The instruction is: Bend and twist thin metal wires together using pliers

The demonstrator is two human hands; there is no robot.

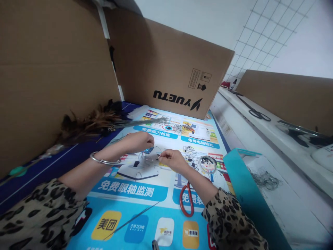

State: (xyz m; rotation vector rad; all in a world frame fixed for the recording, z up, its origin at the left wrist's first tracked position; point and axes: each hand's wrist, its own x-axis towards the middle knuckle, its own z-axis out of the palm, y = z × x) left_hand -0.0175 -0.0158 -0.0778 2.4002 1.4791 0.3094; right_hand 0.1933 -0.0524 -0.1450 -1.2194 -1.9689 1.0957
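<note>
My left hand [140, 141], with a silver bangle at the wrist, is closed above the middle of the printed sheet [156, 208]. Its fingertips face away, so what they pinch is hidden. Just to the right, my right hand [173, 159] pinches a small, thin dark piece [158, 157] between thumb and fingers. Fine wire-like strands show faintly between the hands. Beside my right hand lie small wire loops with dark bits [191, 158] and a round, clear-rimmed disc [208, 164]. Red-handled scissors [186, 203] lie partly under my right forearm.
Brown feathers [91, 119] and a bundle of thin stems [145, 121] lie at the left and back. Cardboard panels [166, 62] stand behind. A teal box [244, 187] holding tangled wire [266, 180] is at right, near a white ledge with black scissors [256, 111].
</note>
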